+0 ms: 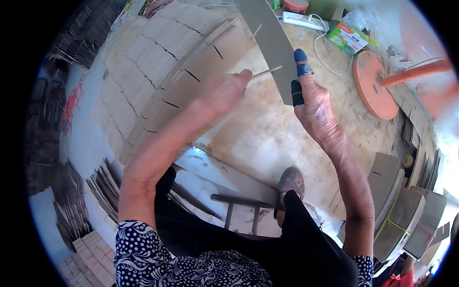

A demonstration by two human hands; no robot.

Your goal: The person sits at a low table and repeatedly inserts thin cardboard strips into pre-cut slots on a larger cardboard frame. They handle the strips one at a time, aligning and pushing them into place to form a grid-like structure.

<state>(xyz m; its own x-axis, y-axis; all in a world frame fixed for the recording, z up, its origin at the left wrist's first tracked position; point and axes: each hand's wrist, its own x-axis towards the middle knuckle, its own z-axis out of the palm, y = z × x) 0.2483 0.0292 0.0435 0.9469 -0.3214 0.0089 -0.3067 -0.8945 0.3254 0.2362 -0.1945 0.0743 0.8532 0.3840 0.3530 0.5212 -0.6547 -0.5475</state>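
Observation:
My right hand (315, 107), with dark blue covers on two fingertips, grips the lower right edge of a long grey cardboard sheet (272, 48). The sheet is tilted and runs off the top of the view, with a short slit near its upper part. Left of it, my left hand (224, 93) is closed, slightly blurred, around a thin pale cardboard strip (262, 73). The strip's far tip overlaps the sheet; whether they touch I cannot tell. Beside my left arm lies a large fanned stack of slotted cardboard sheets (158, 62).
An orange round-based stand (375, 86), a green-and-white box (348, 37) and a white power strip (305, 20) with its cable lie at the right. Tied cardboard bundles (397, 222) stand lower right. My shoe (291, 182) rests near a dark wooden frame (244, 201). Part of another person's red sleeve (404, 280) shows.

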